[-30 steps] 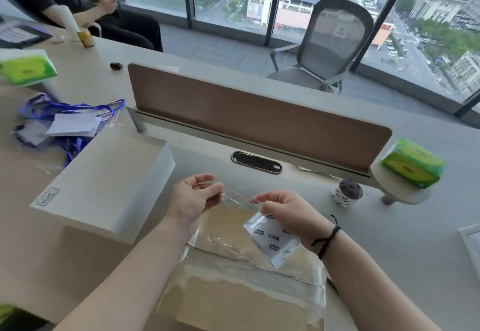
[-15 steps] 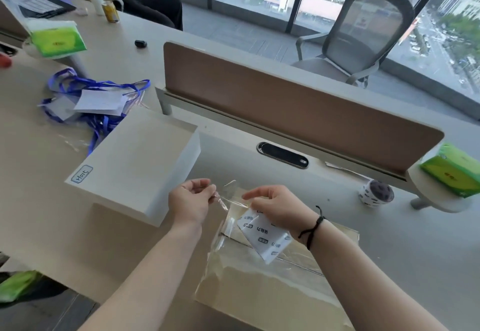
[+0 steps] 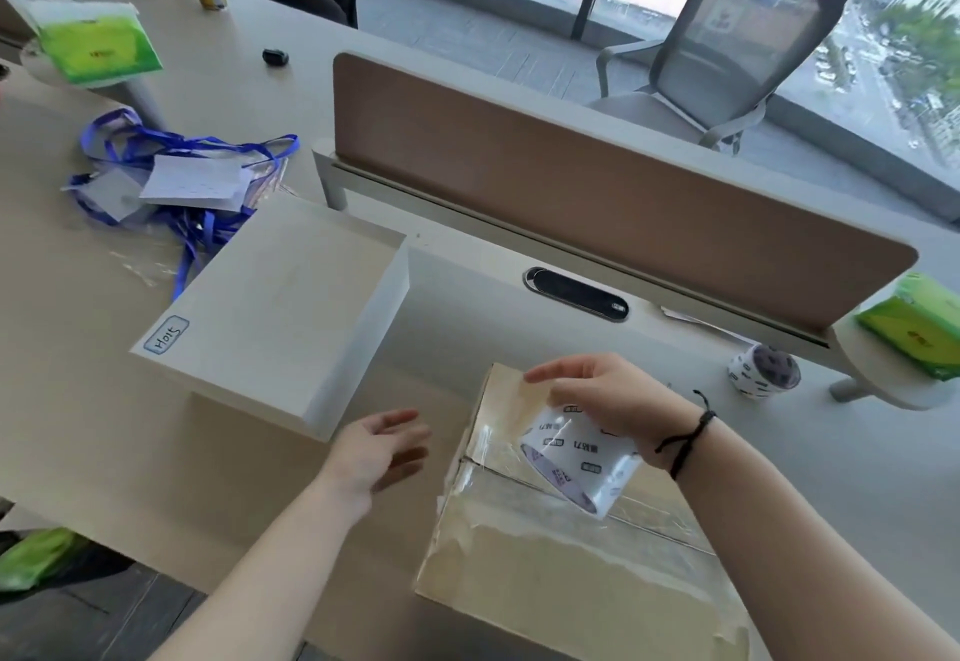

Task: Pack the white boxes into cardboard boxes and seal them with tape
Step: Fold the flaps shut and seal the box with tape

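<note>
While the right hand (image 3: 608, 400) curls around a tape roll (image 3: 576, 463) over the taped cardboard box (image 3: 566, 567) on the desk (image 3: 78, 400), the left hand (image 3: 376, 452) hovers open-fingered just beside that box, and a white box (image 3: 275, 312) lies farther left.

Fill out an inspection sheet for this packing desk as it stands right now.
Surface: beige desk with a brown divider panel.
Job's things: white box labelled in one corner, unpacked; cardboard box closed, clear tape across its top; tape roll above it.
Clutter: blue lanyards with cards, two green tissue packs, second tape roll.
Hands: left hand open, holding nothing; right hand grips the tape roll.
Cables: nothing seen beyond the desk's cable port.
Surroundings: mesh office chair, windows, a seated person far left.
</note>
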Demonstrator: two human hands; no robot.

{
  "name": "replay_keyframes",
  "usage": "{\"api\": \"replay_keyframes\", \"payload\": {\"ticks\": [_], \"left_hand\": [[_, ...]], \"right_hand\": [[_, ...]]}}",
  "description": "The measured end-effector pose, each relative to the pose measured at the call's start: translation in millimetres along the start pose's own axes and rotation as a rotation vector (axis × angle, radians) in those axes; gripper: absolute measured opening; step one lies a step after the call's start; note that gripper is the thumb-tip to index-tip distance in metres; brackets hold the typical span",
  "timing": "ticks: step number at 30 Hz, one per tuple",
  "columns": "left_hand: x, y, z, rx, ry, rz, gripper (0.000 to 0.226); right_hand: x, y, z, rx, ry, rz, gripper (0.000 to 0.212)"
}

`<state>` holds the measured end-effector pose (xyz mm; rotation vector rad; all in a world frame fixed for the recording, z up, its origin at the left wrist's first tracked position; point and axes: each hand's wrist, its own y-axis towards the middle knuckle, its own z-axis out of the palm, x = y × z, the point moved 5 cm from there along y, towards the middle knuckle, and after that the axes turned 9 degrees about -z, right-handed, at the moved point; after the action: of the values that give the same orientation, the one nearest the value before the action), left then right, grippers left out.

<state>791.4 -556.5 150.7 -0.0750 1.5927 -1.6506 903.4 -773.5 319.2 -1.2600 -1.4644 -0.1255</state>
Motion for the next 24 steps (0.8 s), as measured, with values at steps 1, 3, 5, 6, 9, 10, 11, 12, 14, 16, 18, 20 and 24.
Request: {"api": "replay_keyframes", "payload": {"ticks": [1,3,5,6,9,10,11,12,14,16,18,20,24], "left_hand": [[8,-1,5,0.04,0.01,-0.037,0.031],[25,0,12,0.134,-0.043,-0.116,0.039],[39,-1,17,0.22,-0.133,-0.189,0.051],[45,0,17,0.231,-0.153,-0.202,0.057],[56,3,17,0.224,-0.19,-0.192,0.057],[59,4,17,0.225,-0.195,-0.189,0.053],[60,3,17,0.233,-0.195,-0.18,0.051],[61,4,17,0.245,-0.18,-0.17,0.052],[60,6,17,0.276,-0.118,-0.143,0.065],[59,7,14,0.273,-0.026,-0.125,0.078],[62,7,10,0.262,0.092,-0.127,0.078],[65,9,5,0.237,0.199,-0.136,0.073],[43,-1,4,0.06,0.348,0.024,0.045]], "right_hand": [[0,-1,3,0.01,0.011,0.004,0.033],[0,-2,9,0.035,0.025,0.007,0.033],[-1,-3,12,0.059,0.038,0.016,0.034],[-2,-3,13,0.068,0.047,0.021,0.034],[-1,-5,13,0.088,0.087,0.026,0.033],[-1,-5,13,0.094,0.094,0.024,0.033],[0,-6,14,0.1,0.099,0.022,0.033],[1,-6,14,0.103,0.102,0.021,0.032],[1,-6,15,0.111,0.112,0.019,0.033],[1,-6,18,0.114,0.123,0.021,0.032],[0,-7,21,0.118,0.132,0.028,0.032],[-2,-7,23,0.126,0.133,0.031,0.033],[-6,-7,25,0.149,0.115,0.039,0.034]]}}
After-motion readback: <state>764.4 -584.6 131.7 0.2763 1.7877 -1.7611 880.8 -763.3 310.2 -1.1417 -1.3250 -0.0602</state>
